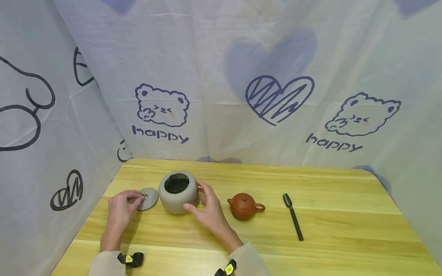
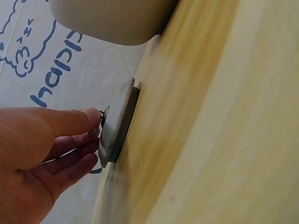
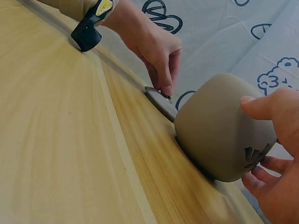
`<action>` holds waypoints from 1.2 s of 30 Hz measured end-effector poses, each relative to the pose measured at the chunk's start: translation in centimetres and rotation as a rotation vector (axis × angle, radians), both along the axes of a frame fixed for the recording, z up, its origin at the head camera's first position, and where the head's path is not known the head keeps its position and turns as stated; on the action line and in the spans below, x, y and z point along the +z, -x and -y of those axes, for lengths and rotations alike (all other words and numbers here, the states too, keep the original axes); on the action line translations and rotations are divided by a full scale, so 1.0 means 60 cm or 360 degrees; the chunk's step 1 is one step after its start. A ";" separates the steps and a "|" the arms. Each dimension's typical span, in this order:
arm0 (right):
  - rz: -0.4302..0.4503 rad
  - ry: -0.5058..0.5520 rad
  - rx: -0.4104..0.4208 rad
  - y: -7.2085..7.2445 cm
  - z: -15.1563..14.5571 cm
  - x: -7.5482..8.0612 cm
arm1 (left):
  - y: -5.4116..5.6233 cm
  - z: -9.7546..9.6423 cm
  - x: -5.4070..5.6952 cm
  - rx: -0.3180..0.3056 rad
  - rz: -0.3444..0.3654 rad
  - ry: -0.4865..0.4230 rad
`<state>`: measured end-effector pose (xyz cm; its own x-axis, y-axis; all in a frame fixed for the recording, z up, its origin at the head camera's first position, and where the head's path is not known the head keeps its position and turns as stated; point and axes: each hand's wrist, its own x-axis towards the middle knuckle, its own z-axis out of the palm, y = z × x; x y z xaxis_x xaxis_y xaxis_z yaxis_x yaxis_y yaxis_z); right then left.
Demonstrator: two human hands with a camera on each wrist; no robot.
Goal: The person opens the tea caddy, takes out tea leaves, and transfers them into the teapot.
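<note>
On the left of the table, in the head view, my left hand [image 1: 121, 207] pinches the small metal ring knob of a round grey lid [image 1: 150, 203]. That lid [image 2: 117, 123] lies flat at the tabletop in the left wrist view. Right beside it stands a rounded grey jar [image 1: 175, 203], its mouth uncovered and dark, leaf-like tea [image 1: 177, 184] showing inside. My right hand [image 1: 213, 214] grips the jar's right side, thumb at the front and fingers round the back. A dark leaf pattern [image 3: 253, 155] marks the jar's side in the right wrist view.
A reddish-brown clay teapot [image 1: 243, 207] stands right of the jar, spout pointing left. Farther right lies a dark slim scoop [image 1: 293, 218]. The wooden table [image 1: 331, 245] backs onto a printed white cloth [image 1: 214, 126], with another cloth side along the left.
</note>
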<state>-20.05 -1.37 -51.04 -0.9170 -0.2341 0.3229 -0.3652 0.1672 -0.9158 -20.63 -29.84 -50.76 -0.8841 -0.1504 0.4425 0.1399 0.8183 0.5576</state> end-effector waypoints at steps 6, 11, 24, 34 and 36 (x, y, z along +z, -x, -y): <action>0.0021 -0.0005 -0.0006 0.002 -0.001 0.001 | 0.000 -0.001 0.005 0.0004 0.0002 -0.0018; 0.0032 -0.0007 -0.0004 0.004 0.001 0.001 | 0.000 0.000 0.008 0.0042 -0.0013 -0.0029; 0.0027 0.0029 -0.0014 0.007 0.004 -0.002 | 0.000 -0.001 0.028 0.0080 -0.0146 -0.0043; 0.0004 0.0065 -0.0042 0.009 0.010 -0.004 | -0.006 -0.012 0.065 0.0070 -0.0206 -0.0095; 0.0004 0.0067 -0.0042 0.009 0.011 -0.004 | -0.009 -0.014 0.073 0.0056 -0.0234 -0.0093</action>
